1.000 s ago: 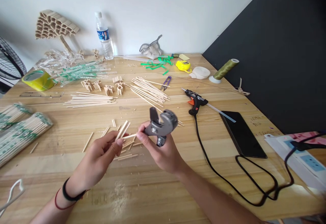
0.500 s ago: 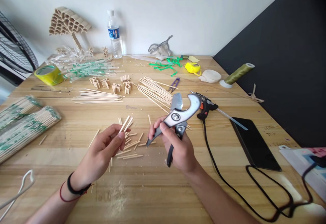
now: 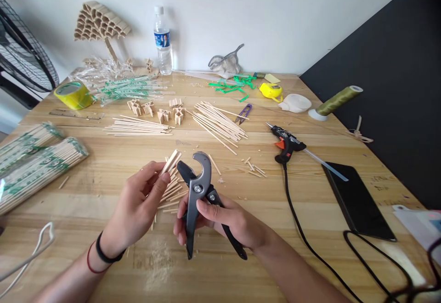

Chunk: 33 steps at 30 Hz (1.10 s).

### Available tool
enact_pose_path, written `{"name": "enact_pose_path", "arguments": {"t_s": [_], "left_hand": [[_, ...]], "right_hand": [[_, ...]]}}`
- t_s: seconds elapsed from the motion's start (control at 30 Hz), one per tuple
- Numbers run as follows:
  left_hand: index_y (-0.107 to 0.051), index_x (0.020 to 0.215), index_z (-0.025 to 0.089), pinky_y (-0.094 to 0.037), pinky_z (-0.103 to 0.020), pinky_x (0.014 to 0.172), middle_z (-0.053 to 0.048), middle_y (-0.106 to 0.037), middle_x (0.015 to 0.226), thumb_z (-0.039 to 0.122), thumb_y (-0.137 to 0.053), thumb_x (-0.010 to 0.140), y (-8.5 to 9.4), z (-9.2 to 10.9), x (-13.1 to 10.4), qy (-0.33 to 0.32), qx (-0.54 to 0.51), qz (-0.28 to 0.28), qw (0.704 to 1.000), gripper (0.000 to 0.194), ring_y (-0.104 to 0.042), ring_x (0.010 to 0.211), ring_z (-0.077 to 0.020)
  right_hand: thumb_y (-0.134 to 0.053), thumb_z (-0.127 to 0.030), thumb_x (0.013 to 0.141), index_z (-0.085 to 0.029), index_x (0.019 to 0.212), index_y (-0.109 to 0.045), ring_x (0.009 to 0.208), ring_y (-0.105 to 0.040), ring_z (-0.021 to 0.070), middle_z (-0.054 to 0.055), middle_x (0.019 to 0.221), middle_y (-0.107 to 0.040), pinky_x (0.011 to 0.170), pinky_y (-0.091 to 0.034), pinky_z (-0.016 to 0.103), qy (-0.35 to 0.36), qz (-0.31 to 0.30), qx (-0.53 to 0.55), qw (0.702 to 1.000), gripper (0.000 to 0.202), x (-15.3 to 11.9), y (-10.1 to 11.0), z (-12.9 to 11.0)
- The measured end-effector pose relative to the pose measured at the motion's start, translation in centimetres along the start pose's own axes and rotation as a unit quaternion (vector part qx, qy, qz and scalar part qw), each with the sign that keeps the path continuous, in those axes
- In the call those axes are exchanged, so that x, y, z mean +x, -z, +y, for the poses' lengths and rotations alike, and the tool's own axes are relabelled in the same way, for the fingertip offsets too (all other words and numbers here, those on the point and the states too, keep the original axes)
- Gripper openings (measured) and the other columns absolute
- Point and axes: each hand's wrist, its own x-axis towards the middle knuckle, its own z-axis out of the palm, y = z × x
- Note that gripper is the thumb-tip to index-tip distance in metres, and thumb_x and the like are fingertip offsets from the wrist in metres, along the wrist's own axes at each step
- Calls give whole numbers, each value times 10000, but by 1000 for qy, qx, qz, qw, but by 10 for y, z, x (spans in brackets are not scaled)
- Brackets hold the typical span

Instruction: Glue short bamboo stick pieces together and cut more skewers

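Between the thumb and fingers of my left hand [image 3: 143, 202] a few short wooden sticks [image 3: 170, 161] are pinched, pointing up and to the right. My right hand [image 3: 220, 216] is wrapped round the handles of a pair of ratchet cutters [image 3: 199, 188], whose hooked jaw and blade stand apart, pointing away from me. The blade side is close to the sticks' upper ends; whether they touch I cannot tell. Under and between the hands lies a loose heap of cut stick pieces [image 3: 172, 193], partly hidden by the cutters and fingers.
Behind the hands lie long wooden sticks [image 3: 218, 121] and small stick-built blocks [image 3: 164, 115]. To the right are a glue gun [image 3: 287, 142] with its cord and a black slab [image 3: 358, 202]. Packaged sticks [image 3: 44, 170] lie left; a water bottle [image 3: 162, 41] stands at the back.
The cutters have moved left and down, towards the left hand, and turned so the jaws point up. The left hand still pinches the sticks. The view has shifted slightly.
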Motion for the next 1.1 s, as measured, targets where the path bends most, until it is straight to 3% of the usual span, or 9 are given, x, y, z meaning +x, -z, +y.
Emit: {"name": "enact_pose_path", "arguments": {"t_s": [0.1,0.3,0.57,0.87,1.1], "left_hand": [[-675,1021,175,-348,-256,533,6,-582,776,465,-563,1039,0,1,0,0,2,-5,1000,311,-437,611,-126],[-712,1084,190,-449,-287,664,-44,-666,903,418,-546,1062,0,-2,0,-45,36,0,998,282,-609,803,-188],[-730,1161,203,-484,-306,757,-60,-671,993,328,-550,1074,1,-2,-1,-99,69,1,993,236,-618,893,-203],[-737,1157,192,-478,-277,760,-45,-670,991,232,-549,1069,0,-4,3,-137,112,16,984,212,-615,869,-168],[-729,1046,188,-436,-242,656,-3,-621,870,199,-556,1057,-2,-7,4,-147,140,38,978,174,-552,727,-127]], "right_hand": [[-663,-591,983,-137,1075,-686,896,-724,236,140,1018,-729,882,-577,402,-16,-12,1,1000,464,0,1,-1],[-650,-588,995,-141,1067,-692,883,-740,220,127,1001,-749,880,-571,365,-36,-33,6,999,454,1,2,2],[-658,-570,997,-145,1056,-697,878,-742,210,113,982,-748,876,-573,352,-45,-19,17,999,430,2,3,5],[-657,-569,1000,-145,1048,-690,865,-736,197,94,965,-732,878,-571,346,-37,-14,23,999,427,3,4,7],[-686,-639,952,-145,1018,-694,860,-735,202,92,938,-737,865,-576,350,-40,-4,28,999,499,5,4,9]]}}
